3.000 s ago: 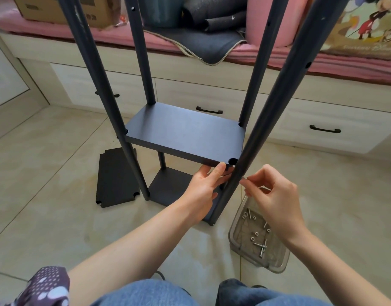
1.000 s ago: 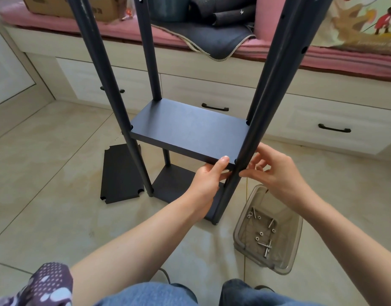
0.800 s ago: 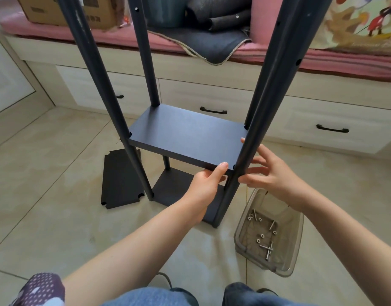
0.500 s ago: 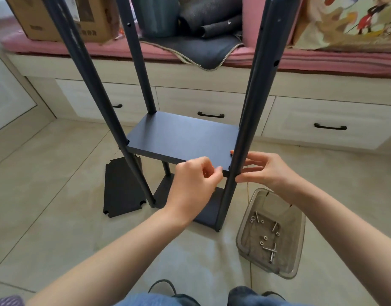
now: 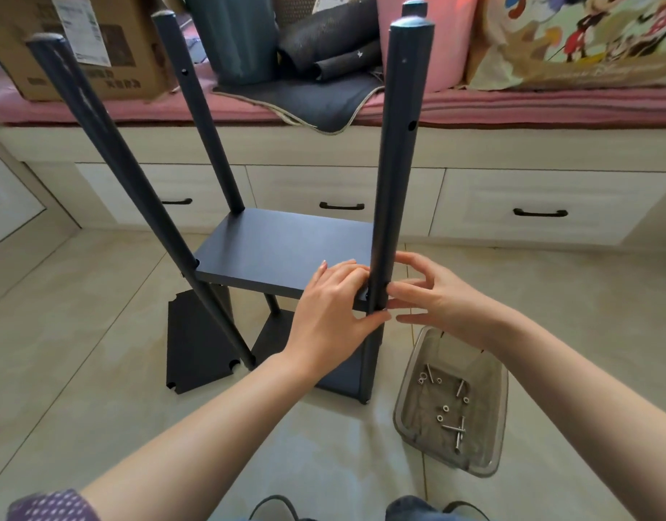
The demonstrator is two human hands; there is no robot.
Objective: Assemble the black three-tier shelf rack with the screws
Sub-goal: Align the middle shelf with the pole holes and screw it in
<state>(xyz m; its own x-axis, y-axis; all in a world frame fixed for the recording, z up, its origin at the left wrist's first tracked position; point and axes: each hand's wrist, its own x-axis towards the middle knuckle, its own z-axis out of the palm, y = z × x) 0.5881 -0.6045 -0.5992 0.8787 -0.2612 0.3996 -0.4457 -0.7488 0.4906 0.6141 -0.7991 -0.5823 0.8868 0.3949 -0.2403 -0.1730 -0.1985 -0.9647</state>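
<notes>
The black rack stands on the tiled floor with four upright poles, a bottom shelf (image 5: 273,342) and a middle shelf (image 5: 282,250). My left hand (image 5: 333,317) grips the middle shelf's near right corner, fingers on top and thumb against the near right pole (image 5: 397,163). My right hand (image 5: 438,298) touches the right side of that pole at shelf height, thumb and forefinger pinched together; what they hold is hidden. A loose third shelf panel (image 5: 196,344) lies flat on the floor to the left. Several screws (image 5: 455,432) and washers lie in a clear plastic tray (image 5: 491,415) at the right.
A low white bench with black-handled drawers (image 5: 340,206) runs behind the rack. On it are a cardboard box (image 5: 79,43), dark folded mats (image 5: 316,50) and a pink cushion. My knees are at the bottom edge.
My left hand has moved from under the shelf's front edge to over its corner beside the pole. My right hand stays at the pole's right side. The view has pulled back and up.
</notes>
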